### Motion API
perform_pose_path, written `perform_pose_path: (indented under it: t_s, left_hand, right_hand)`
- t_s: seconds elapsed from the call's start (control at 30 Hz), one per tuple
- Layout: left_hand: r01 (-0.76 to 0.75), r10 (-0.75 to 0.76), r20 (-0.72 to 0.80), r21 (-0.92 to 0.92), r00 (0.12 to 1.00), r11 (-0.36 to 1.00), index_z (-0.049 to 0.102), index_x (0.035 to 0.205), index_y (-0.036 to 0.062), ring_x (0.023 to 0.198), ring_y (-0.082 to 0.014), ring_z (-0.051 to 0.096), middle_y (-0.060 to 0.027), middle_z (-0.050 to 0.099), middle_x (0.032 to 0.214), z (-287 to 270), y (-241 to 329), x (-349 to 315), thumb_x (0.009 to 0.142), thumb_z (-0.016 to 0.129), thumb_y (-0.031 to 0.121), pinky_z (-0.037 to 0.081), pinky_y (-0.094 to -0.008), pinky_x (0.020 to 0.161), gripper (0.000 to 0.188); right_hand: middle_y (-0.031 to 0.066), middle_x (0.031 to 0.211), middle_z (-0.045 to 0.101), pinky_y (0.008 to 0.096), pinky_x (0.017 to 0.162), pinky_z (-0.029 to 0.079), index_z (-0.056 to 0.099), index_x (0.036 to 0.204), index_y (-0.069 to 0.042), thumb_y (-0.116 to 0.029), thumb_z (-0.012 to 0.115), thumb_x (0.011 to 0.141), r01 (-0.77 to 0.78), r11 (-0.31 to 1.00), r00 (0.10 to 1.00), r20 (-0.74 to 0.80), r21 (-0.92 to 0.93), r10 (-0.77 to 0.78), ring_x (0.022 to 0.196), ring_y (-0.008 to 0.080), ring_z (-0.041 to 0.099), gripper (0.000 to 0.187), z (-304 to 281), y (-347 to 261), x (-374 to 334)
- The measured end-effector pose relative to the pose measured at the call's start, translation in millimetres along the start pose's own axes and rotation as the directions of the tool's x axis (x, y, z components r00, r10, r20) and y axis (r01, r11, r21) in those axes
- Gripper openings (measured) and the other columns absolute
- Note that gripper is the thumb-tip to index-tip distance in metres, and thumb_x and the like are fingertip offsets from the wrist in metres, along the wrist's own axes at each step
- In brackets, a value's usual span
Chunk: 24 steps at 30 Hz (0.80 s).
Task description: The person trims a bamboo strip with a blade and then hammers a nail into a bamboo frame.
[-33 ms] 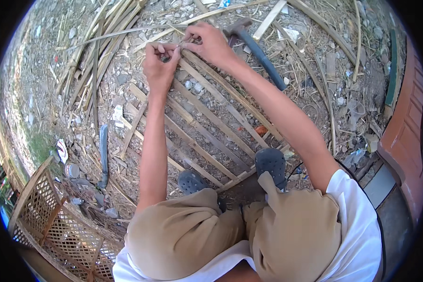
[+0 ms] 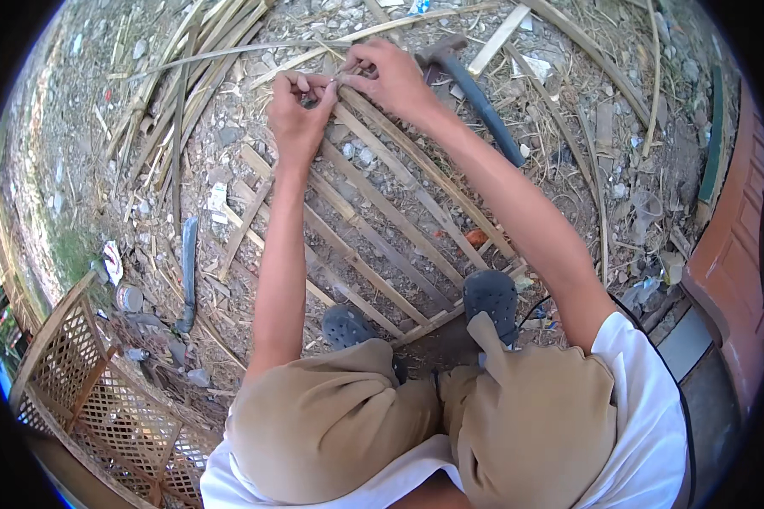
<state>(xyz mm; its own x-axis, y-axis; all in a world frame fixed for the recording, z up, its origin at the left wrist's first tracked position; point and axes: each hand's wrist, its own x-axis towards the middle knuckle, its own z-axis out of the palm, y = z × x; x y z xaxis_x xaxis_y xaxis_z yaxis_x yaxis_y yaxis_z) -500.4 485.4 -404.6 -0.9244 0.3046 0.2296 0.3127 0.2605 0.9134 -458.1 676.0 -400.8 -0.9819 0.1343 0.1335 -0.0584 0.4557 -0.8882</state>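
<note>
My left hand and right hand meet at the far corner of a lattice of bamboo slats lying flat on gravel ground. The fingers of both hands are pinched together on something thin at the point where two slats cross; it is too small to tell what it is. The left hand's fingertips curl down onto the joint, and the right hand's thumb and forefinger close just beside them, the two hands nearly touching.

The lattice runs from that far corner back toward me, its near edge resting against my dark shoes, with my knees in tan trousers below them. Just right of my right hand lies a hammer with a dark handle, its head far and its handle slanting nearer and right. To the far left, a loose bundle of long bamboo strips is spread over the ground. On the left, well apart from the lattice, lies a long knife. At the near left stands a finished lattice panel, tilted. A reddish-brown door borders the right.
</note>
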Motion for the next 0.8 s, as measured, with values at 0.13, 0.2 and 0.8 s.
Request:
perform_pose_path:
  t_s: [0.13,0.2,0.8]
  left_hand:
    - [0.021,-0.019,-0.011,0.124,1.000,0.992,0.048,0.094,0.0050,0.073,-0.0110,0.066,-0.0088,0.078,0.091,-2.6,9.8,0.3,0.090,0.083,0.001,0.057,-0.0272,0.069,0.036]
    - [-0.003,0.002,0.005,0.134,1.000,0.991,0.047,0.093,0.0056,0.077,-0.0107,0.068,-0.0096,0.079,0.094,-6.8,10.6,0.4,0.090,0.083,0.001,0.058,-0.0269,0.072,0.037]
    - [-0.072,0.070,0.033,0.086,0.997,0.994,0.042,0.090,0.0077,0.080,-0.0148,0.073,-0.0116,0.080,0.095,-9.8,5.0,-5.5,0.091,0.083,0.004,0.062,-0.0297,0.072,0.041]
  right_hand:
    - [0.0179,0.117,0.067,0.0468,0.091,0.056,0.073,0.117,-0.006,-0.011,0.081,0.092,0.027,1.000,1.000,0.007,-0.004,-0.027,0.099,0.0343,0.070,0.027,-17.7,-11.2,-9.3]
    - [0.0192,0.120,0.065,0.0483,0.093,0.056,0.070,0.122,-0.006,-0.010,0.079,0.094,-0.022,0.991,1.000,0.016,-0.134,0.024,0.105,0.0373,0.069,0.029,-45.8,-35.3,-18.1]
    - [0.0055,0.072,0.059,0.0365,0.057,0.041,0.065,0.094,0.000,-0.029,0.070,0.105,-0.673,0.704,0.726,-0.023,-0.226,0.687,0.062,0.0158,0.052,0.031,-121.1,-39.8,-108.6]
